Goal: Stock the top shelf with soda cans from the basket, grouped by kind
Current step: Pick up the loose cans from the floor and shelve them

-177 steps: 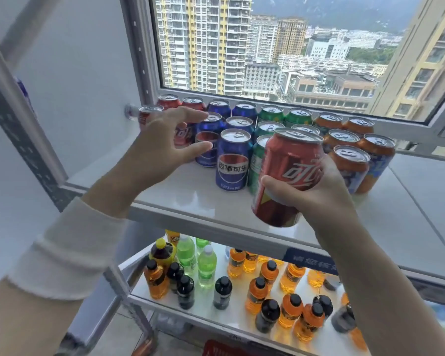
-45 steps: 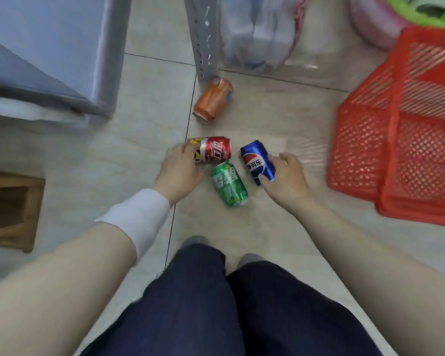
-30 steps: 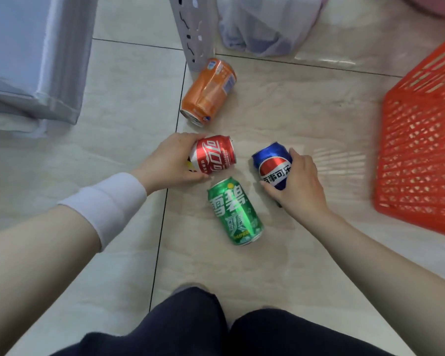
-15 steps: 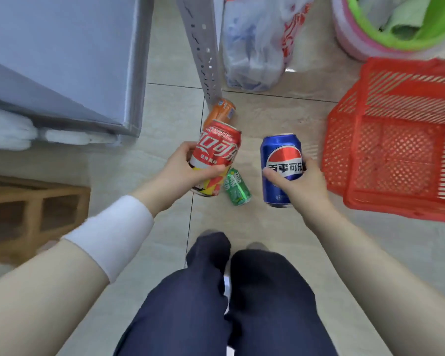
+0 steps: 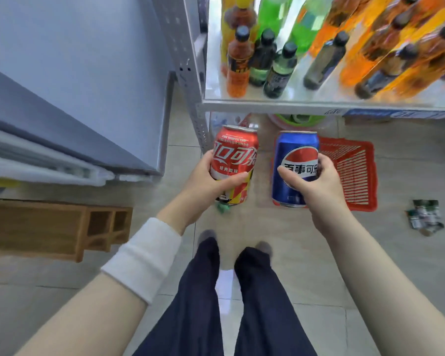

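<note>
My left hand (image 5: 203, 179) grips a red cola can (image 5: 233, 155) upright, fingers wrapped round its lower half. My right hand (image 5: 316, 183) grips a blue cola can (image 5: 294, 150) upright beside it. Both cans hang in front of me, just below the edge of the lower shelf (image 5: 293, 105). A green can (image 5: 222, 208) lies on the floor, mostly hidden under the red can. The red basket (image 5: 355, 173) stands on the floor behind my right hand. The top shelf is out of view.
The lower shelf carries several orange, green and dark bottles (image 5: 275, 62). A grey shelf post (image 5: 190, 80) stands left of the cans. A wooden frame (image 5: 62, 229) lies on the floor at left, and some crumpled litter (image 5: 424, 217) at right.
I picked the red and blue cans off the floor and raised them. My view has lifted from the floor to the lower shelf; the green can stays on the floor.
</note>
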Available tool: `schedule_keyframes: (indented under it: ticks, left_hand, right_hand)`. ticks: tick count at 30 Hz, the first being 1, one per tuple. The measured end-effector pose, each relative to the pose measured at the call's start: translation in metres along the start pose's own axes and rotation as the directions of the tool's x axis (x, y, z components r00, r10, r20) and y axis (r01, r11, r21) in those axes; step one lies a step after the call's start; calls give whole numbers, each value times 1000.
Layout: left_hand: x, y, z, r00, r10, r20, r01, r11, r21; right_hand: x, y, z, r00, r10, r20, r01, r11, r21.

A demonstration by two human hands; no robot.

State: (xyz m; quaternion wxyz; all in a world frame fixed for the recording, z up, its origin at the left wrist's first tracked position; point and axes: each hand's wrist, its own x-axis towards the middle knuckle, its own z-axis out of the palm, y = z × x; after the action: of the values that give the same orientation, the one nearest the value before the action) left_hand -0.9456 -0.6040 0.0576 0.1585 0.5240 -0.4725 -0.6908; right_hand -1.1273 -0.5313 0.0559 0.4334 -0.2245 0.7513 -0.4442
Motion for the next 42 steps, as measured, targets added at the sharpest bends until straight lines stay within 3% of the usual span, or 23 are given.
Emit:
schedule_keyframes:
  ticks: [9, 18, 25, 31, 42]
  left_hand:
    - [-50, 98, 73, 958, 261, -119, -259, 965, 29]
    - [-72, 216, 108, 835, 532, -137, -511, 844, 161]
    - [-66, 298, 102, 722, 675, -152, -638, 735, 230]
    - [-42, 349, 99, 642, 751, -154, -676, 649, 349]
    - [14, 407, 88, 572, 785, -239, -576, 592, 564]
  right_hand:
    - [-23, -99, -100, 965, -263, 15, 263, 964, -27]
    - [-27, -189, -164, 885, -465, 38, 465, 885, -5]
    - [-16, -275, -177, 765, -642, 39, 643, 765, -30]
    - [15, -326, -184, 703, -711, 11, 709, 699, -89]
    - [95, -392, -169, 596, -798, 92, 790, 561, -249]
